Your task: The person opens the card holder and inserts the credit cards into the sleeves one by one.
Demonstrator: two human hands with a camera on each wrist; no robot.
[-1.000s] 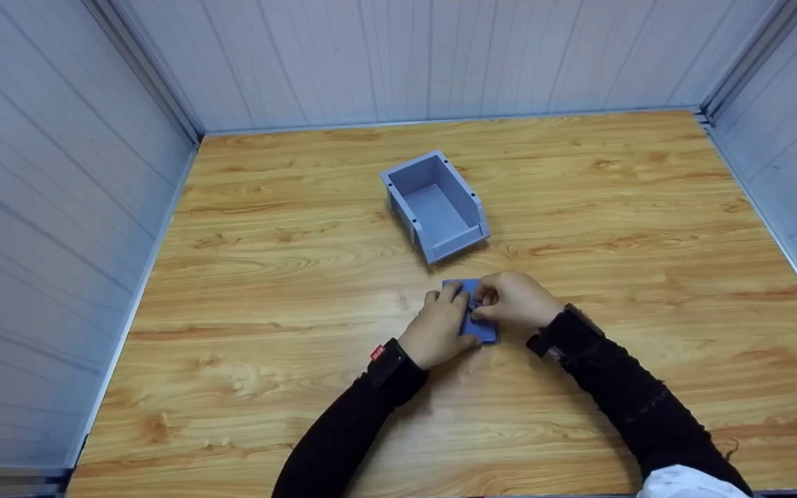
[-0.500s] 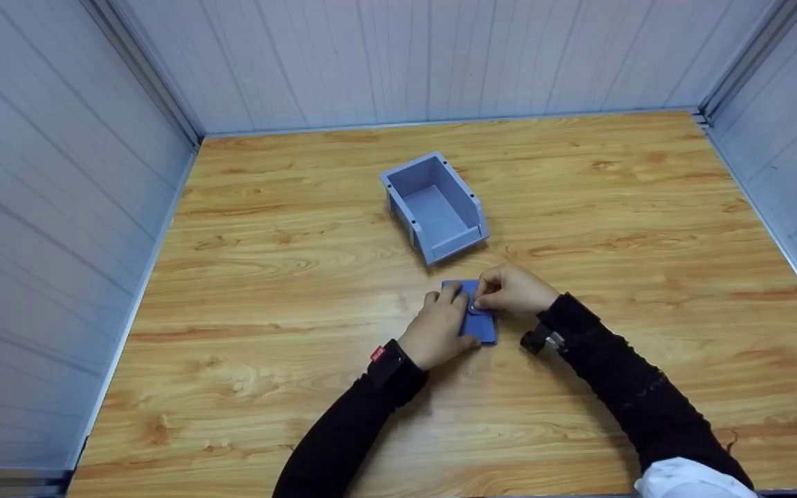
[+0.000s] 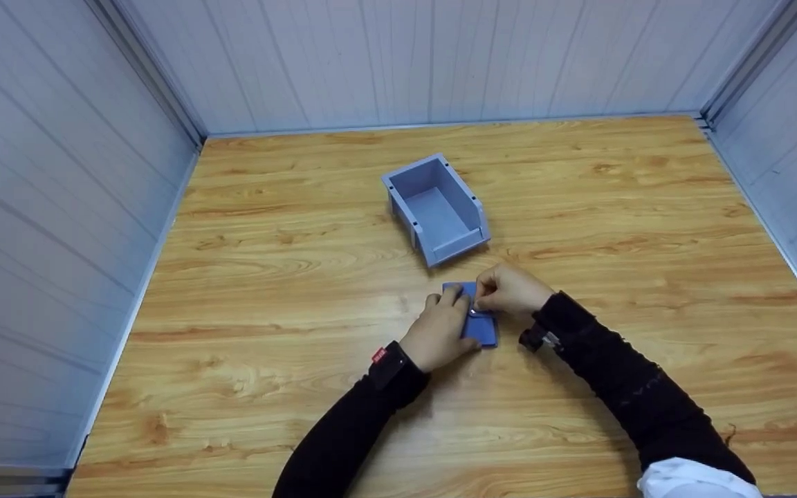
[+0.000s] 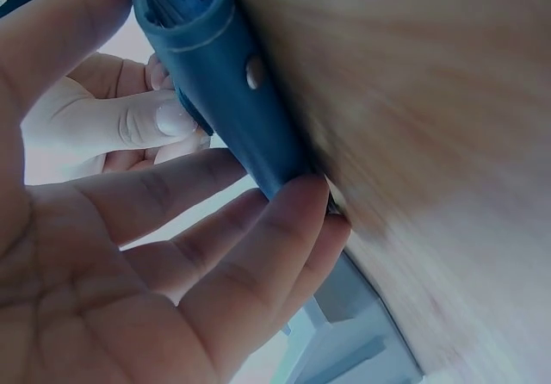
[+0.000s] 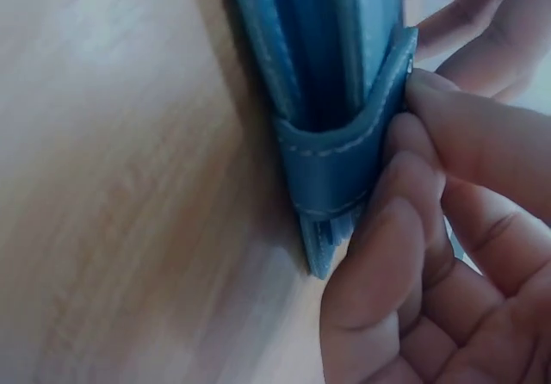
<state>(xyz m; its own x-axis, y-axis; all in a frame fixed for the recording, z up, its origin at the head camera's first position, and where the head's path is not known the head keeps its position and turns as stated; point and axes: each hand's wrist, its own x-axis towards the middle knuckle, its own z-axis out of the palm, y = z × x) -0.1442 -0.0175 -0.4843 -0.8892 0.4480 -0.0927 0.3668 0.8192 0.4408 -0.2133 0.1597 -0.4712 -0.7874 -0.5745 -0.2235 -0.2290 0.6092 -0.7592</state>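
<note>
A blue card wallet [image 3: 485, 332] with pale stitching lies on the table. My left hand [image 3: 434, 333] holds it along the left side, the thumb near its front end and the fingers against its spine. In the left wrist view a metal stud [image 4: 254, 71] shows on that spine. From the right, my right hand [image 3: 515, 289] pinches the tip of the wallet's strap [image 5: 331, 173] between thumb and fingers. The strap bends round the wallet's open side, and layered pockets show behind it in the right wrist view. A small shiny spot shows by the right fingertips in the head view.
A grey plastic bin [image 3: 433, 252] stands just beyond the wallet, its low front facing it. The wood-grain table [image 3: 267, 332] is bounded by white panel walls [image 3: 398, 62] at the back and both sides.
My right fingers have shifted slightly and the thumb now presses over the strap end on the wallet. The left hand and the bin have stayed in place.
</note>
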